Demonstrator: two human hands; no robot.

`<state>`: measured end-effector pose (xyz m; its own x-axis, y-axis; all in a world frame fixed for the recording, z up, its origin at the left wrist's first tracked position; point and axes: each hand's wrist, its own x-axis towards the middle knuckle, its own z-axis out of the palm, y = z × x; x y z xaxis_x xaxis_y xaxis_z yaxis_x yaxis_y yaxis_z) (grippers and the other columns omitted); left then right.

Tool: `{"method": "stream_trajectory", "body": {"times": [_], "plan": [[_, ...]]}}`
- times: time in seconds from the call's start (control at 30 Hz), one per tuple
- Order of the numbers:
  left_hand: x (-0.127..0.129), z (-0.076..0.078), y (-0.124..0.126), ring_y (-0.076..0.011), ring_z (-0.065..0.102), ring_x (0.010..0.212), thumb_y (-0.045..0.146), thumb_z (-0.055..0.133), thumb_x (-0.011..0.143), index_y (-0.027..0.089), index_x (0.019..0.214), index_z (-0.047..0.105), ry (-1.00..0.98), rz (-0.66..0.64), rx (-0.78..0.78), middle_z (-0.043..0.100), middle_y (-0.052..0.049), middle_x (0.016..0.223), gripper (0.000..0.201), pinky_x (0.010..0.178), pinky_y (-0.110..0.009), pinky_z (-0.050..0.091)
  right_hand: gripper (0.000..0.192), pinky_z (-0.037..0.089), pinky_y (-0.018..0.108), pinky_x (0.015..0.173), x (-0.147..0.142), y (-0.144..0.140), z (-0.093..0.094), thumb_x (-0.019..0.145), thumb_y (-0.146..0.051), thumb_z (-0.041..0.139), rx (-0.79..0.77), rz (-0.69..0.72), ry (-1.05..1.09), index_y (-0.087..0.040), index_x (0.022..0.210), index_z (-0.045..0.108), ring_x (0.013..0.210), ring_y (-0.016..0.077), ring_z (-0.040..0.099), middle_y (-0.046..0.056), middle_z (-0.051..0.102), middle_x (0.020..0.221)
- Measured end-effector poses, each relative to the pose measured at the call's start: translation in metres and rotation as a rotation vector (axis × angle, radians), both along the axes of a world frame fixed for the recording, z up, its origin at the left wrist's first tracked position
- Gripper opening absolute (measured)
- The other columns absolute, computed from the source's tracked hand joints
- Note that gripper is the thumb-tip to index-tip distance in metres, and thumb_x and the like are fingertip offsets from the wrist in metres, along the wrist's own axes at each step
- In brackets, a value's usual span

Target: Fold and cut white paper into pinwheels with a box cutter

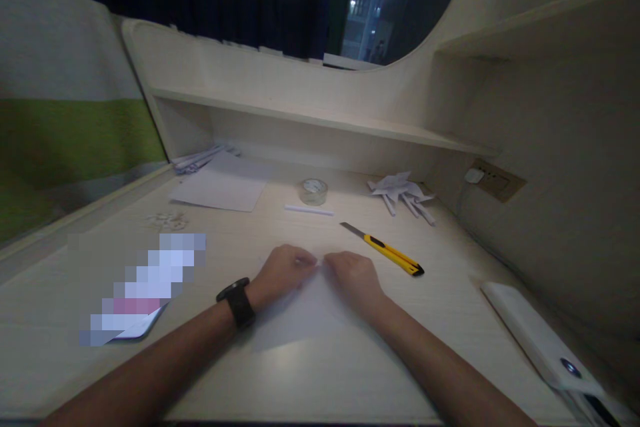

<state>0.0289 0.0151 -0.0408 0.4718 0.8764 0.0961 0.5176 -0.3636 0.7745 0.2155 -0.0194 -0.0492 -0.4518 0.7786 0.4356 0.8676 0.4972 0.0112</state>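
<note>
A white sheet of paper (pixel 300 321) lies on the desk beneath my hands. My left hand (pixel 283 272), with a black watch on its wrist, pinches the sheet near its far edge. Beside it, my right hand (pixel 354 277) also has its fingers closed on that edge, and the fingertips of both hands almost meet. The small bit between them is blurred. Beyond my hands rest a thin white paper stick (pixel 309 211) and a roll of clear tape (pixel 313 193). A yellow utility knife (pixel 393 253) lies to the right, blade out.
Back left are a stack of white paper (pixel 225 180) and paper sticks (pixel 200 160); white scraps (pixel 169 221) lie nearer. Folded paper pieces with sticks (pixel 397 187) sit back right. A pixelated phone (pixel 143 327) is left, a white device (pixel 543 337) right. A shelf (pixel 320 119) spans the back.
</note>
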Motion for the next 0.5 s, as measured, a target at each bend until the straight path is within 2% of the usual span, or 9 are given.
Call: {"method": "stream_trajectory", "body": {"times": [0.2, 0.33, 0.5], "plan": [[0.0, -0.0035, 0.0021, -0.0155, 0.06, 0.046, 0.031, 0.061, 0.074, 0.013, 0.083, 0.074, -0.016, 0.024, 0.009, 0.069, -0.004, 0.057, 0.024, 0.053, -0.024, 0.045, 0.016, 0.045, 0.026, 0.065, -0.0012, -0.0014, 0.0021, 0.077, -0.01, 0.054, 0.04, 0.003, 0.003, -0.017, 0.088, 0.065, 0.071, 0.0187, 0.065, 0.005, 0.071, 0.077], [-0.001, -0.0011, 0.0011, -0.0158, 0.061, 0.047, 0.031, 0.058, 0.077, 0.013, 0.082, 0.075, -0.021, 0.023, 0.015, 0.069, -0.003, 0.057, 0.025, 0.054, -0.024, 0.045, 0.018, 0.044, 0.026, 0.065, -0.002, -0.0021, 0.0016, 0.076, -0.009, 0.055, 0.076, 0.026, 0.01, -0.017, 0.088, 0.065, 0.071, 0.0189, 0.064, 0.005, 0.07, 0.077], [-0.0005, 0.0017, -0.001, -0.0151, 0.06, 0.047, 0.031, 0.056, 0.079, 0.015, 0.076, 0.075, -0.036, 0.011, 0.002, 0.064, -0.001, 0.05, 0.025, 0.054, -0.023, 0.043, 0.013, 0.042, 0.026, 0.06, -0.0046, -0.004, 0.0036, 0.075, -0.008, 0.054, 0.078, 0.052, 0.003, -0.017, 0.08, 0.063, 0.064, 0.0176, 0.062, 0.004, 0.068, 0.069]]}}
